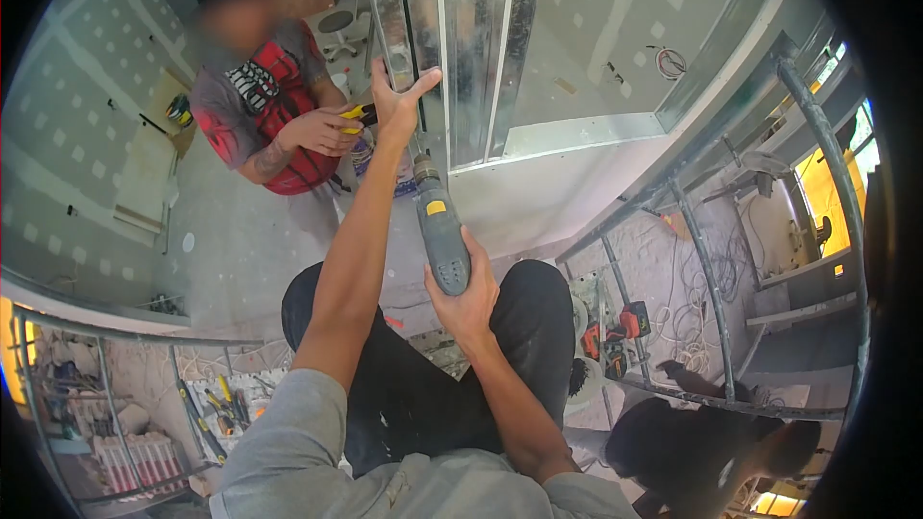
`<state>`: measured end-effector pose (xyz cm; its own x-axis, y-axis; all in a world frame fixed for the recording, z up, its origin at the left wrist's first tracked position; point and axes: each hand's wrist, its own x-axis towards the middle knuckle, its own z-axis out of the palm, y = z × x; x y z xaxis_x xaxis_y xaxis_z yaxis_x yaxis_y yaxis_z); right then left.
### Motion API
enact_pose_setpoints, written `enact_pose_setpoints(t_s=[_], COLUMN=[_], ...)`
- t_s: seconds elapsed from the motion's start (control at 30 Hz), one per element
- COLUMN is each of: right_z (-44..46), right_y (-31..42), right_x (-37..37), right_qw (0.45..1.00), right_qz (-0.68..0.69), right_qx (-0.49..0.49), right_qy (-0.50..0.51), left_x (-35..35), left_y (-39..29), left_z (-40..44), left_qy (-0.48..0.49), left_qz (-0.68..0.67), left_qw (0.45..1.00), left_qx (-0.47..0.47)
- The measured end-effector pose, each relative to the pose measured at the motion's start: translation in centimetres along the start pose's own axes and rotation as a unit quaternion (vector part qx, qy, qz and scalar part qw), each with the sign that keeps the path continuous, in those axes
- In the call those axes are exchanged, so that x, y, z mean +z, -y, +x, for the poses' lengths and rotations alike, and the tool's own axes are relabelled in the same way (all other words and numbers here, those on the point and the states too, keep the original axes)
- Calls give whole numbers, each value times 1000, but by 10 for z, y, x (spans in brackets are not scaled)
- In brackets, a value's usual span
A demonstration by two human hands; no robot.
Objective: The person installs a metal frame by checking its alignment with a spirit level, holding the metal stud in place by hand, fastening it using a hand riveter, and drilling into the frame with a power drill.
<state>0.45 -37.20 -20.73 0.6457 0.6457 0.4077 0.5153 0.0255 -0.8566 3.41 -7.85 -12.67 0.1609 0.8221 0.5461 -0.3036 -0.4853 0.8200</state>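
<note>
Grey sleeve point(303, 423) leads to splayed left hand point(397, 108) (right hand point(471, 303) cups drill point(441, 231)).

Left hand point(397, 101) spread, right hand point(466, 300) curled.

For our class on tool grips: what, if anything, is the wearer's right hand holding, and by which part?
The right hand holds a drill, gripped around its rear end, opposite the chuck.

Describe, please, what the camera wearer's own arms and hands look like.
Both arms come out of short grey sleeves, leaving the forearms bare. The left hand and right hand are ungloved, and no watch or bracelet shows on either wrist.
</note>
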Motion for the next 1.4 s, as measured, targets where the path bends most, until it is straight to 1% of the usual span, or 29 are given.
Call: enact_pose_setpoints(t_s=[0.1, 0.17, 0.23, 0.27, 0.33, 0.4, 0.47, 0.53, 0.6, 0.67, 0.7, 0.77, 0.83, 0.87, 0.9, 0.97, 1.03, 1.07, 1.13, 1.17, 1.2, 1.23, 1.27, 1.3, 1.37, 1.4], right_z=[4, 7, 12, 18, 25, 18, 11, 11, 16, 10, 11, 18, 12, 7, 1, -13, -24, -33, -43, -42, -37, -33, -24, -5, 28, 48], right_y=[-4, -2, -2, -3, -7, -12, -11, -12, -12, -16, -18, -13, -12, -12, -11, -6, -2, -4, -5, -2, 10, 15, -4, 7, -12, -19], right_x=[-2, -3, -2, 1, 4, 1, -3, 0, 6, 2, 0, 5, -3, -8, -13, -29, -42, -47, -58, -68, -81, -94, -101, -114, -129, -135], right_qw=[1000, 1000, 999, 1000, 1000, 1000, 999, 999, 1000, 1000, 999, 999, 999, 999, 999, 999, 986, 986, 959, 960, 917, 859, 868, 834, 850, 879], right_qz=[-2, -11, -21, -13, 0, 1, 1, 3, 15, 29, 41, 36, 19, 23, 29, 33, 148, 145, 248, 246, 351, 453, 452, 512, 495, 444], right_qx=[-7, -17, -28, -15, -6, -31, -32, -32, 5, -2, -13, -4, 8, 10, 12, 20, 74, 71, 103, 100, 149, 195, 144, 157, 151, 147], right_qy=[1, 0, -3, 1, 4, -3, -2, 0, 5, -2, -10, -15, -30, -22, -11, -16, -23, -29, -89, -93, -118, -139, -147, -134, -95, -89], left_x=[4, 8, 5, 3, 10, 10, 13, 10, 8, 11, 9, 5, 3, -2, 3, 7, 0, -4, -12, -13, -11, -10, -9, -8, -9, -11], left_y=[3, -3, 10, 16, 8, 2, -6, 3, 8, 7, 21, 63, 34, 57, 47, 16, 41, 55, 60, 60, 54, 47, 40, 41, 56, 65], left_z=[0, -2, 2, 4, 0, -6, -4, -1, -3, -1, 6, 8, 2, 11, 9, 0, 6, 11, 16, 15, 13, 11, 8, 8, 11, 14], left_qy=[3, -7, 1, 8, -7, -23, -4, -9, -9, 0, 2, -80, -10, 1, 8, -8, 4, 10, 8, 8, 8, 7, 17, 22, 17, 6], left_qz=[2, -35, -29, -23, -15, -7, -9, -2, 7, -20, -22, 89, 22, -12, -21, 4, 0, 1, 16, 21, 27, 33, 25, 21, 38, 58], left_qw=[1000, 999, 999, 1000, 1000, 1000, 1000, 1000, 1000, 1000, 1000, 993, 998, 999, 999, 999, 999, 1000, 999, 999, 999, 999, 998, 998, 997, 997], left_qx=[-6, -10, -14, -18, -9, -8, -10, -4, -5, -19, -17, 13, -66, -45, -46, -44, -36, -28, -35, -37, -38, -40, -53, -59, -61, -55])
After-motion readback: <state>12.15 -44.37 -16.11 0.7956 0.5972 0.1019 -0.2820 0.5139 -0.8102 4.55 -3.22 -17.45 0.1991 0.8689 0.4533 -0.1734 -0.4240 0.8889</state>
